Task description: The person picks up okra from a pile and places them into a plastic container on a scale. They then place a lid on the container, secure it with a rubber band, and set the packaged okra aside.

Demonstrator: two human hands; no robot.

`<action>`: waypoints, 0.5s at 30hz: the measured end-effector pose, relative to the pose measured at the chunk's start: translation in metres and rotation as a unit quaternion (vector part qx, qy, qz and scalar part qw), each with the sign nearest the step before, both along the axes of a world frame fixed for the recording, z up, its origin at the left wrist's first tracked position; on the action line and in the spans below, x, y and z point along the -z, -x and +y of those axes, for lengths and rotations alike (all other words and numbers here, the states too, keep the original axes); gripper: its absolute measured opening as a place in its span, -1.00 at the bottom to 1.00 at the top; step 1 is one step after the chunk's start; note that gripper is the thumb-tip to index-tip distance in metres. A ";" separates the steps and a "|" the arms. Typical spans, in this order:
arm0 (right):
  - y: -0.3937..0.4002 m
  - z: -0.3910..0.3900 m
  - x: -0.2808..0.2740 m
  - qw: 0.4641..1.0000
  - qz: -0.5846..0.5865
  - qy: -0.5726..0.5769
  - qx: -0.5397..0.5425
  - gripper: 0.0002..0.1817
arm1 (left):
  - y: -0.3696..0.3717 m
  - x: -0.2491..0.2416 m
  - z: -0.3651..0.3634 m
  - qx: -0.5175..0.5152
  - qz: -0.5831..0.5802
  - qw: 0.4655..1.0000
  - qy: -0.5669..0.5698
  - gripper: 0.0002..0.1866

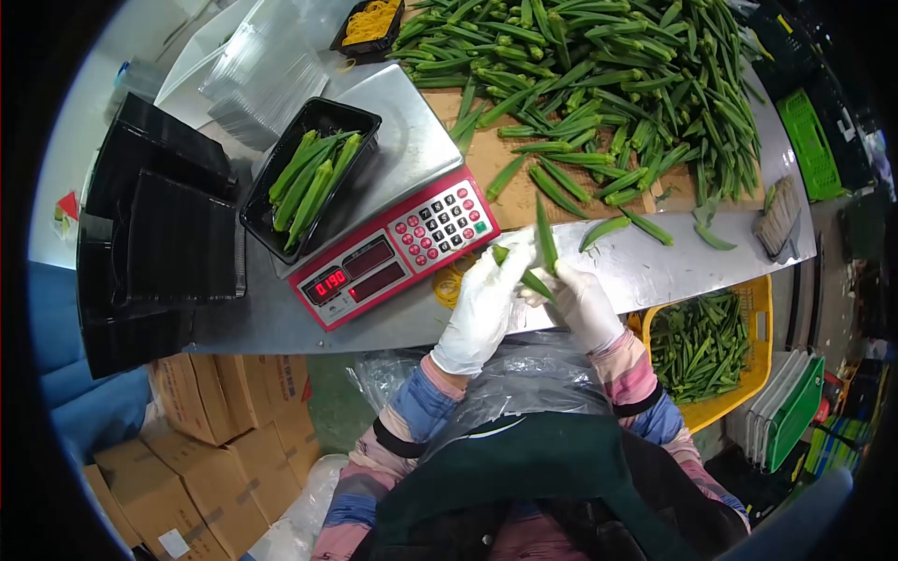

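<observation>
My left hand (pixel 477 313), in a white glove, is closed around a green okra pod (pixel 537 284) that lies slantwise between both hands. My right hand (pixel 586 304), also gloved, has its fingers closed on another okra pod (pixel 545 236), which points up and away from me. Both hands are close together over the front edge of the metal table (pixel 374 329). Left of them sits a red and silver scale (pixel 398 248) reading 0.190. On its plate a black tray (pixel 363 114) holds several okra pods (pixel 313 182).
A large okra heap (pixel 599 75) covers cardboard at the back. Stacked black trays (pixel 182 238) stand at left, near clear lids (pixel 267 70) and a box of yellow bands (pixel 371 22). A brush (pixel 778 220) lies right; below is a yellow crate (pixel 760 323) of okra.
</observation>
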State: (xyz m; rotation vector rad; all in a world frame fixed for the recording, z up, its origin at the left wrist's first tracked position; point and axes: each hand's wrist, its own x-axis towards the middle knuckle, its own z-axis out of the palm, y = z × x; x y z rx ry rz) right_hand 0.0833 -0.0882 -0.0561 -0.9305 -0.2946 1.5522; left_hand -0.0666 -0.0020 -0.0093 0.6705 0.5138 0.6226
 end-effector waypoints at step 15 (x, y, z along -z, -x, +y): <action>-0.063 -0.046 0.001 0.931 -0.285 0.093 0.208 -0.62 | 0.005 -0.002 0.004 -0.002 -0.032 0.996 0.084 -0.44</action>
